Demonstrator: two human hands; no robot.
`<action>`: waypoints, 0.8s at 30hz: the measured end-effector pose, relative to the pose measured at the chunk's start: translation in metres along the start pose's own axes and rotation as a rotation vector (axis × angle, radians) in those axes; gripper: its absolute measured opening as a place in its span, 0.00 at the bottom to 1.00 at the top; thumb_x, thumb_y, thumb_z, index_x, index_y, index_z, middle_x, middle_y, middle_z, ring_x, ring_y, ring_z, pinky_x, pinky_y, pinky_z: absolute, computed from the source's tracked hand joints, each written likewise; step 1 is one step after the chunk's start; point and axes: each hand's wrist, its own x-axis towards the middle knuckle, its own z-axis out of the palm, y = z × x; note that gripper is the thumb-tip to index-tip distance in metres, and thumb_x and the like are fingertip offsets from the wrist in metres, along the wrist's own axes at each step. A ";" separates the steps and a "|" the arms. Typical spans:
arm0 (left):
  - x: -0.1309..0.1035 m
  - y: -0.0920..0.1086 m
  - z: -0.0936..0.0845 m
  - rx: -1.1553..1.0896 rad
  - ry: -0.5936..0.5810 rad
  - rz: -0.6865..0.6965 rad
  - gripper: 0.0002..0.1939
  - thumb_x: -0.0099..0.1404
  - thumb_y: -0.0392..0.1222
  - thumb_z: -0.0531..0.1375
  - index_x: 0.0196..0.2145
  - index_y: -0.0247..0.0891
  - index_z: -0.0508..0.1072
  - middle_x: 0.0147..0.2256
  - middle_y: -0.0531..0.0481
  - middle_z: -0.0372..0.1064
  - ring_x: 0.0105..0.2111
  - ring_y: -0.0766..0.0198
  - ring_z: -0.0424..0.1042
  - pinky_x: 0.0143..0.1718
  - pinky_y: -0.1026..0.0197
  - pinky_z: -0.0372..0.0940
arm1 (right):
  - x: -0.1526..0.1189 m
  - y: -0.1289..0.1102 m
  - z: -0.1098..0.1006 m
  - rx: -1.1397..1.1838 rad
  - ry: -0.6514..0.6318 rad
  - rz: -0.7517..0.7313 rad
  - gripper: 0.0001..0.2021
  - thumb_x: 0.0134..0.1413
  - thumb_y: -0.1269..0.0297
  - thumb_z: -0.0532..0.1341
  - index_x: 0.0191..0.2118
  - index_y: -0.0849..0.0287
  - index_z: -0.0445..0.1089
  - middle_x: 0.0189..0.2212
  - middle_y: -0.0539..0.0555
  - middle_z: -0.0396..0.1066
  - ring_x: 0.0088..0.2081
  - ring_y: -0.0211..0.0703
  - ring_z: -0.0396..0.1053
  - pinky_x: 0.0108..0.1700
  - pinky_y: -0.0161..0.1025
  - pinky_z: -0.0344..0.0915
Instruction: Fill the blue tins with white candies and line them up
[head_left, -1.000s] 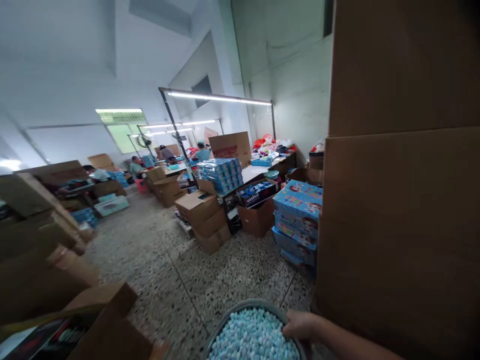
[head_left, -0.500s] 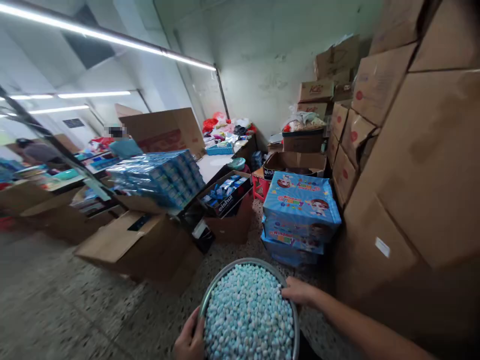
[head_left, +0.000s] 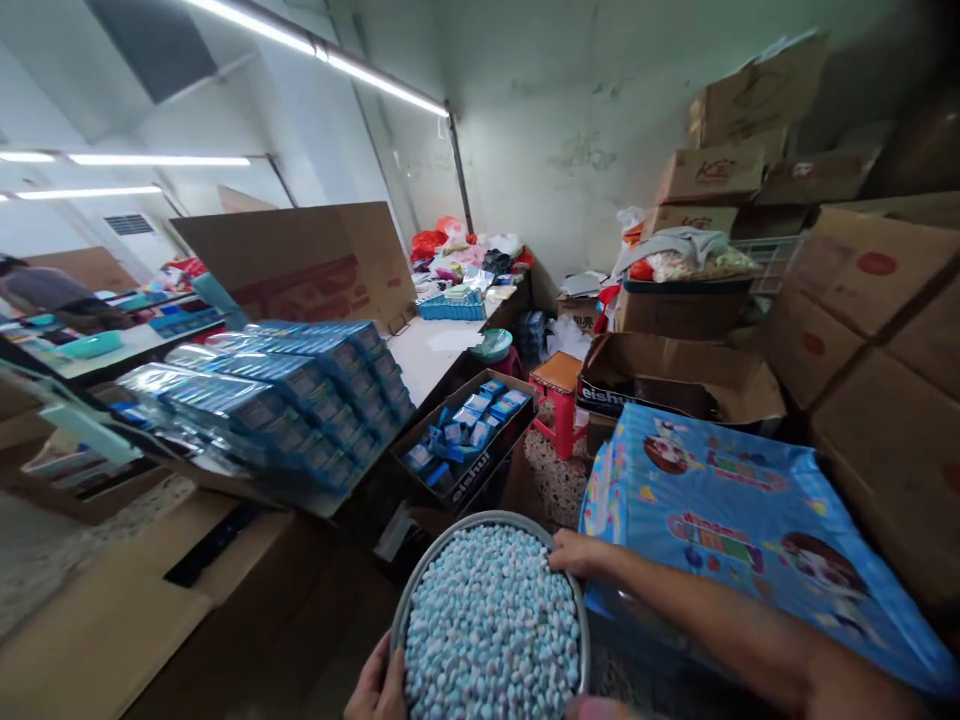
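Observation:
A round metal basin [head_left: 491, 517] is in front of me, full of small rounded pale-blue and white pieces [head_left: 491, 620] that look like candies. My left hand [head_left: 377, 682] grips its lower left rim, thumb near the inner side. At the upper right rim, my right hand [head_left: 576, 555] is closed over the edge with the fingertips inside. The undersides of both hands are hidden. A blurred pinkish shape at the bottom edge, right of the basin, cannot be made out.
Blue printed packs [head_left: 720, 530] are stacked close on the right. Ahead stand an open carton of small blue packets [head_left: 469, 430] and a red stool [head_left: 559, 400]. Wrapped blue boxes [head_left: 300, 390] sit on the left table, with a large carton [head_left: 202, 590] below. A person [head_left: 52, 295] bends at the far left.
I have moved forward with the basin in both hands; the blue packs, the carton of packets and the table now appear nearer. Both hands keep their hold on the rim.

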 end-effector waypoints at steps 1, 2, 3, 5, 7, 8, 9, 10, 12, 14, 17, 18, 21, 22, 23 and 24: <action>0.024 0.012 0.008 -0.019 -0.033 0.012 0.31 0.41 0.55 0.57 0.40 0.33 0.71 0.38 0.44 0.71 0.43 0.51 0.67 0.43 0.56 0.62 | 0.019 -0.005 -0.005 0.033 0.019 -0.002 0.02 0.31 0.71 0.51 0.16 0.62 0.57 0.14 0.44 0.49 0.19 0.29 0.48 0.20 0.29 0.44; 0.047 0.026 0.015 -0.040 -0.064 0.028 0.32 0.40 0.55 0.57 0.41 0.31 0.70 0.39 0.43 0.71 0.44 0.51 0.66 0.44 0.56 0.61 | 0.036 -0.010 -0.010 0.079 0.044 -0.004 0.02 0.31 0.71 0.51 0.16 0.62 0.56 0.14 0.44 0.48 0.19 0.29 0.48 0.20 0.29 0.44; 0.069 0.041 0.022 -0.060 -0.095 0.047 0.33 0.40 0.55 0.56 0.42 0.30 0.69 0.41 0.41 0.70 0.45 0.50 0.65 0.46 0.55 0.60 | 0.051 -0.015 -0.014 0.133 0.068 -0.007 0.01 0.30 0.71 0.50 0.16 0.62 0.56 0.14 0.44 0.48 0.19 0.29 0.47 0.20 0.29 0.44; 0.108 0.071 0.034 -0.092 -0.148 0.088 0.34 0.40 0.55 0.57 0.42 0.29 0.69 0.42 0.39 0.69 0.46 0.50 0.64 0.48 0.55 0.58 | 0.075 -0.025 -0.024 0.246 0.105 -0.031 0.01 0.30 0.71 0.50 0.16 0.62 0.56 0.14 0.44 0.48 0.19 0.29 0.47 0.20 0.28 0.45; 0.140 0.097 0.044 -0.115 -0.190 0.114 0.33 0.40 0.54 0.57 0.42 0.29 0.69 0.43 0.39 0.68 0.47 0.50 0.63 0.49 0.54 0.57 | 0.093 -0.035 -0.035 0.305 0.138 -0.050 0.02 0.29 0.70 0.50 0.16 0.62 0.57 0.15 0.44 0.49 0.20 0.29 0.48 0.21 0.28 0.47; 0.154 0.107 0.050 -0.127 -0.212 0.123 0.33 0.40 0.54 0.57 0.41 0.29 0.69 0.44 0.38 0.67 0.47 0.50 0.63 0.49 0.54 0.57 | 0.100 -0.039 -0.040 0.318 0.156 -0.051 0.02 0.30 0.70 0.50 0.16 0.62 0.57 0.15 0.44 0.49 0.20 0.29 0.48 0.21 0.28 0.47; 0.167 0.116 0.055 -0.137 -0.232 0.128 0.32 0.40 0.53 0.58 0.41 0.29 0.69 0.44 0.38 0.67 0.47 0.49 0.63 0.50 0.54 0.57 | 0.107 -0.044 -0.045 0.320 0.174 -0.041 0.02 0.30 0.70 0.50 0.16 0.62 0.56 0.15 0.45 0.49 0.20 0.30 0.48 0.21 0.28 0.47; 0.178 0.124 0.061 -0.141 -0.249 0.128 0.32 0.40 0.53 0.58 0.40 0.29 0.69 0.44 0.38 0.67 0.47 0.49 0.63 0.50 0.54 0.57 | 0.114 -0.049 -0.051 0.319 0.193 -0.023 0.02 0.29 0.70 0.50 0.15 0.62 0.56 0.14 0.45 0.49 0.20 0.29 0.48 0.21 0.28 0.47; 0.199 0.136 0.071 -0.138 -0.270 0.123 0.32 0.40 0.53 0.58 0.40 0.28 0.69 0.43 0.39 0.68 0.47 0.49 0.63 0.50 0.54 0.56 | 0.129 -0.056 -0.063 0.323 0.211 0.018 0.02 0.29 0.71 0.50 0.15 0.62 0.55 0.13 0.44 0.48 0.19 0.29 0.47 0.20 0.28 0.46; 0.218 0.148 0.081 -0.126 -0.277 0.120 0.32 0.39 0.53 0.58 0.41 0.28 0.69 0.43 0.39 0.68 0.47 0.49 0.63 0.50 0.54 0.56 | 0.148 -0.062 -0.074 0.328 0.205 0.030 0.02 0.29 0.71 0.50 0.15 0.62 0.56 0.13 0.44 0.48 0.18 0.29 0.47 0.19 0.28 0.45; 0.244 0.168 0.097 -0.105 -0.273 0.119 0.33 0.39 0.54 0.58 0.41 0.29 0.69 0.43 0.40 0.68 0.47 0.49 0.63 0.51 0.54 0.55 | 0.182 -0.066 -0.093 0.363 0.177 0.001 0.03 0.30 0.69 0.51 0.16 0.62 0.58 0.13 0.44 0.51 0.19 0.29 0.48 0.20 0.27 0.46; 0.253 0.174 0.104 -0.101 -0.270 0.116 0.33 0.39 0.54 0.58 0.42 0.29 0.69 0.43 0.41 0.68 0.47 0.50 0.63 0.51 0.54 0.55 | 0.195 -0.066 -0.101 0.384 0.169 -0.006 0.03 0.30 0.69 0.51 0.16 0.63 0.59 0.13 0.45 0.52 0.19 0.29 0.49 0.20 0.27 0.47; 0.277 0.189 0.133 -0.113 -0.223 0.089 0.33 0.40 0.55 0.58 0.42 0.31 0.69 0.43 0.42 0.68 0.47 0.50 0.63 0.51 0.54 0.55 | 0.236 -0.066 -0.135 0.411 0.146 -0.013 0.03 0.29 0.69 0.51 0.15 0.62 0.58 0.12 0.44 0.52 0.18 0.29 0.49 0.20 0.27 0.47; 0.285 0.193 0.145 -0.121 -0.196 0.065 0.32 0.40 0.55 0.58 0.42 0.32 0.69 0.43 0.43 0.68 0.47 0.50 0.63 0.50 0.53 0.55 | 0.250 -0.067 -0.151 0.408 0.137 -0.019 0.02 0.28 0.70 0.51 0.15 0.62 0.57 0.12 0.44 0.51 0.18 0.29 0.48 0.19 0.28 0.47; 0.291 0.196 0.160 -0.133 -0.167 0.034 0.32 0.40 0.55 0.58 0.41 0.33 0.69 0.42 0.43 0.69 0.47 0.50 0.63 0.50 0.53 0.56 | 0.264 -0.067 -0.167 0.404 0.122 -0.028 0.01 0.27 0.70 0.51 0.14 0.61 0.56 0.11 0.44 0.50 0.17 0.29 0.48 0.19 0.28 0.46; 0.297 0.199 0.175 -0.149 -0.141 -0.001 0.31 0.40 0.55 0.58 0.40 0.33 0.69 0.41 0.43 0.69 0.47 0.49 0.63 0.50 0.52 0.56 | 0.277 -0.066 -0.185 0.401 0.108 -0.035 0.01 0.27 0.71 0.50 0.14 0.61 0.56 0.11 0.44 0.50 0.17 0.29 0.47 0.19 0.28 0.45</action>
